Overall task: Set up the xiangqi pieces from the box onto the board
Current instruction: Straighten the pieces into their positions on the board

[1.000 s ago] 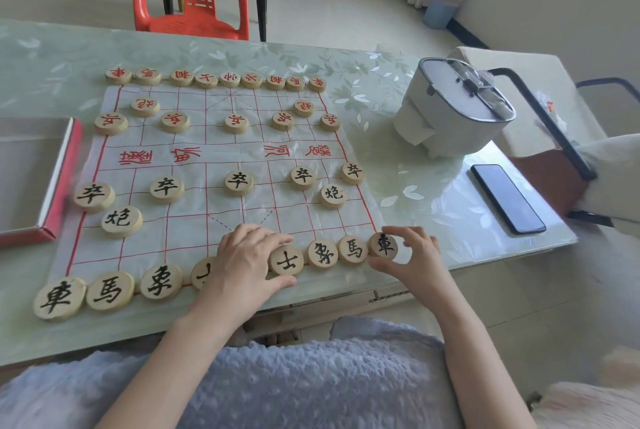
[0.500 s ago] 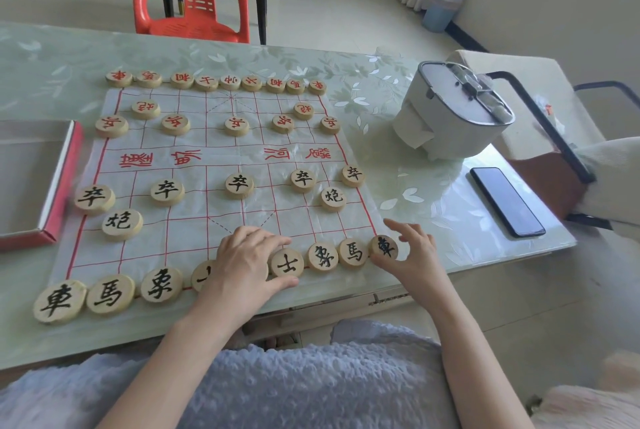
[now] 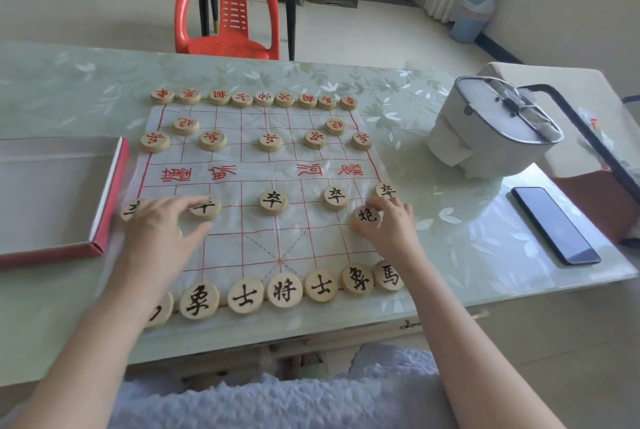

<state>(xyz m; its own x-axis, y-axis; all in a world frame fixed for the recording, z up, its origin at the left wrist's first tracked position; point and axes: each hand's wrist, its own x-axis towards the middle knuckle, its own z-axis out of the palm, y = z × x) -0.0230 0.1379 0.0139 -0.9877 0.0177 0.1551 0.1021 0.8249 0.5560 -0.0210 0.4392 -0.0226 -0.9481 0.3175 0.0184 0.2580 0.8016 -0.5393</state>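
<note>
Pale floor tiles run back to a red plastic chair (image 3: 227, 13) and a blue bin (image 3: 471, 20) by the curtain. Nearer, the green-patterned glass table (image 3: 86, 89) carries everything else.

On its middle lies the white cloth board (image 3: 242, 231), ruled in red. Just beside the board's left edge sits the red-rimmed box (image 3: 107, 200), a shallow tray whose inside shows a plain grey bottom. To the right stands a white pot (image 3: 491, 137) with its lid on, so its contents are hidden. Nearer lies a black phone (image 3: 554, 224), screen up.

Red pieces (image 3: 263, 98) fill the far row, with two cannons and five soldiers in front of them. Black pieces (image 3: 284, 290) line the near edge, and the forearms cover both ends of that row. Black soldiers stand along the near bank of the river.

The left hand (image 3: 162, 224) lies with loosely bent fingers over a black soldier piece (image 3: 207, 208), thumb just beneath it. Blur hides whether it grips. The right hand (image 3: 391, 224) pinches the black cannon piece (image 3: 367, 215) between thumb and fingers at the board's right side, just below the rightmost soldier.
</note>
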